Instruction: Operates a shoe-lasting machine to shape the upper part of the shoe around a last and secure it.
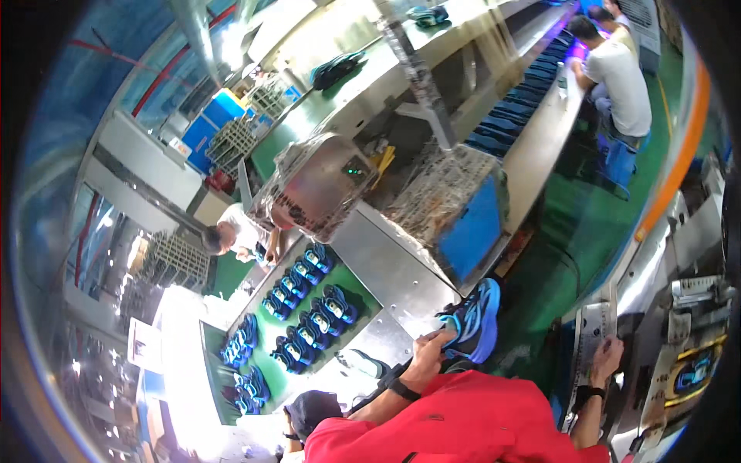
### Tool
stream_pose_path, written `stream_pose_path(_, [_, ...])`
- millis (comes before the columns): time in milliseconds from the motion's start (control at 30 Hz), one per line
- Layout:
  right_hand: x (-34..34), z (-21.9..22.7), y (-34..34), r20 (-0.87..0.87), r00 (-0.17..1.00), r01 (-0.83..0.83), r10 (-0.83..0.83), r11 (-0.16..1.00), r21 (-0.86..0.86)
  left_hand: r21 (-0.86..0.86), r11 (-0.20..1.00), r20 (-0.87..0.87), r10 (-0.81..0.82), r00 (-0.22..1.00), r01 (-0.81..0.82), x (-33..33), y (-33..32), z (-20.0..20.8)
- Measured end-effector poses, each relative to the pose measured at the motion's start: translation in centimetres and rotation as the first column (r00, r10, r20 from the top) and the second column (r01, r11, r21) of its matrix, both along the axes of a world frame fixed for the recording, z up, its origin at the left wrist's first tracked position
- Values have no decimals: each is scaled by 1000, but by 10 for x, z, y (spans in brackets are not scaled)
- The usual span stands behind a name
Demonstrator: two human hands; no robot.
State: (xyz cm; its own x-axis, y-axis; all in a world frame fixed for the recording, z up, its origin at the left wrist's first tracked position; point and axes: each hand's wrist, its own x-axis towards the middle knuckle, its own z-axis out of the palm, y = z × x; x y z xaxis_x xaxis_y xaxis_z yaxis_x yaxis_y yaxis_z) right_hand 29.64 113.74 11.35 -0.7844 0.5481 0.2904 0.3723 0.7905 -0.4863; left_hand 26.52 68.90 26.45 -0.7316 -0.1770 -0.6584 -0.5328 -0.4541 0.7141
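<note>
While blue shoe (485,326) juts rightward from left hand (432,355) pinching it, right hand (607,358) grip unclear.

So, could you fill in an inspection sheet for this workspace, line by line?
Surface: grey metal tabletop beside a long green work surface.
Job's things: blue-and-black sports shoe in hand; similar blue-and-black shoes in rows on the green surface.
Clutter: pale shoe-shaped item near the left forearm; plastic-wrapped metal box beyond the rows.
Fingers: left fingers hold the shoe at its near end; right fingers touch a pale panel, grip unclear.
Cables: none I can make out for certain.
Surroundings: green floor; one co-worker in a white shirt at the rear right, another beyond the rows.
</note>
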Motion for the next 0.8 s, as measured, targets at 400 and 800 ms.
stream_pose_path(400, [-343,396,-256,-395,475,-644,786,617,453,-61,844,-44,531,846,-533,-48,-229,-56])
stream_pose_path(800, [-624,516,-676,225,214,-459,951,-105,882,-527,508,-370,584,722,-681,-216,-521,-214])
